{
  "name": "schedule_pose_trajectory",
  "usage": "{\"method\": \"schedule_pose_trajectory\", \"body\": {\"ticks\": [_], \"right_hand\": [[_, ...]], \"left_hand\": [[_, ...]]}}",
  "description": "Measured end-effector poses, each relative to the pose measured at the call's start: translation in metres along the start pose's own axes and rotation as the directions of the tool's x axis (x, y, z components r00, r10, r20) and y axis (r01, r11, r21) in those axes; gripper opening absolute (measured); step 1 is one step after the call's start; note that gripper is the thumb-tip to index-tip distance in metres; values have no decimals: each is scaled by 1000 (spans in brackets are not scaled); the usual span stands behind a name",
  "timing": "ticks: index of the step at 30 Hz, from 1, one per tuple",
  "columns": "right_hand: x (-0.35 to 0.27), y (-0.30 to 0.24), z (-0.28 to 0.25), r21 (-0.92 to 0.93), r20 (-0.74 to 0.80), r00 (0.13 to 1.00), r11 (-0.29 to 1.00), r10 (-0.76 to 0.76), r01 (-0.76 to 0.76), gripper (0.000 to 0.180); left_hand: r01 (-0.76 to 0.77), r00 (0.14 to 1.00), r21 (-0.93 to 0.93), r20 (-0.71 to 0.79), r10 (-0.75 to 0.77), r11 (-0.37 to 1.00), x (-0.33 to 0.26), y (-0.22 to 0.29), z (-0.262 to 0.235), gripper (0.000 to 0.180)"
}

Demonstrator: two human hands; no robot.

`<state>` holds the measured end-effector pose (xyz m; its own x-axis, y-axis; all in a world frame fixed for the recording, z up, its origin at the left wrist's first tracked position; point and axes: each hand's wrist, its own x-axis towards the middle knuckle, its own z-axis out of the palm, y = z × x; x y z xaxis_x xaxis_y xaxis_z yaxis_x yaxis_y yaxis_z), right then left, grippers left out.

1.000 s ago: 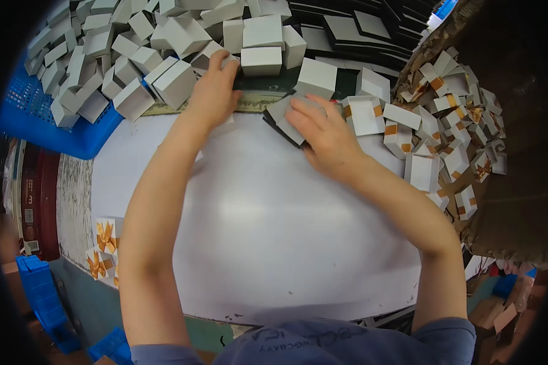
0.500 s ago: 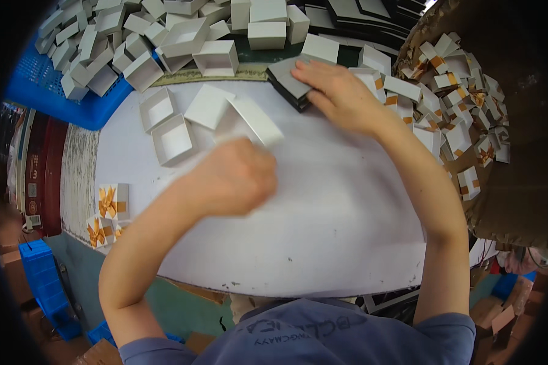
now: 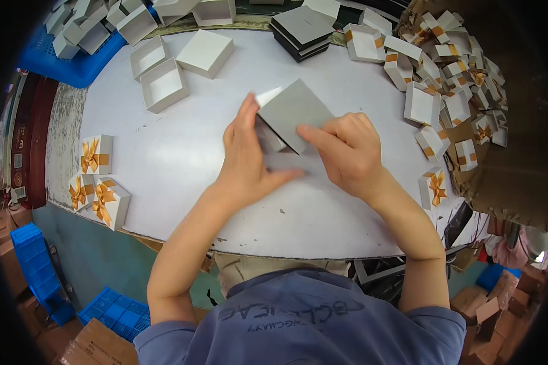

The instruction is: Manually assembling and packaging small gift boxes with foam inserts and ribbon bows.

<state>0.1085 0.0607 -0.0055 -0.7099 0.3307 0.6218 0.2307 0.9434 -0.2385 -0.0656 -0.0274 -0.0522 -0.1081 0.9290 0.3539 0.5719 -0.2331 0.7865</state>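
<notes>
Above the middle of the table, my right hand [image 3: 352, 155] pinches the near edge of a square grey pad [image 3: 298, 112] with a dark underside. Partly hidden beneath the pad is a small white box [image 3: 273, 139], blurred by motion. My left hand [image 3: 245, 155] is open, its fingers stretched up along the left side of the box and pad, its thumb apart. Whether its palm presses on the box, I cannot tell. Farther back lies a stack of similar grey-and-black pads [image 3: 301, 30]. Left of it sit an upturned white box [image 3: 206, 53] and two open white boxes [image 3: 164, 85].
Gold-bowed boxes [image 3: 97, 154] stand at the table's left edge, and another bowed box [image 3: 433, 188] near the right edge. A heap of gold-ribboned box parts [image 3: 460, 91] fills a brown carton [image 3: 505, 182]. A blue crate [image 3: 94, 68] with white boxes is at the back left.
My right hand has left the stack with a grey pad and come to the middle. My left hand has opened from a fist. A white box is now under the pad. The view has shifted.
</notes>
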Motion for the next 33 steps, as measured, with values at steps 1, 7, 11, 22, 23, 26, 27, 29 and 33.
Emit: {"method": "schedule_pose_trajectory", "body": {"ticks": [1, 7, 11, 22, 23, 26, 27, 29, 33], "right_hand": [[1, 0, -2, -3, 1, 1000, 1000, 1, -1, 35], [-8, 12, -31, -129, -266, 958, 981, 110, -148, 32], [-19, -11, -20, -213, 156, 987, 975, -35, 68, 24], [8, 107, -7, -315, 85, 985, 942, 147, -113, 21], [9, 120, -10, -626, 25, 986, 771, 165, -113, 26], [10, 121, -11, -556, 186, 904, 800, 384, -226, 25], [7, 112, -8, -541, 193, 908, 812, 373, -219, 25], [-10, 73, -17, 97, -153, 808, 822, 569, -561, 26], [-1, 13, -3, 699, 391, 412, 25, 823, -715, 24]], "left_hand": [[-1, 1000, -3, 0, 1, 1000, 7, -7, 3, 84], [-248, 959, 168, 179, 217, 954, 26, 10, -8, 83], [27, 987, 101, 155, -42, 995, 2, 23, 5, 83], [-418, 892, 303, 313, 325, 856, -17, 18, -23, 53], [-387, 889, 326, 379, 255, 863, -13, 25, -27, 52], [-365, 869, 344, 460, 184, 865, -13, 25, -34, 52], [-379, 855, 332, 483, 190, 864, -15, 20, -36, 53], [-299, 906, 212, 369, 207, 931, -24, 5, -32, 59], [-257, 965, -285, -21, 262, 923, -21, -11, -4, 75]]}}
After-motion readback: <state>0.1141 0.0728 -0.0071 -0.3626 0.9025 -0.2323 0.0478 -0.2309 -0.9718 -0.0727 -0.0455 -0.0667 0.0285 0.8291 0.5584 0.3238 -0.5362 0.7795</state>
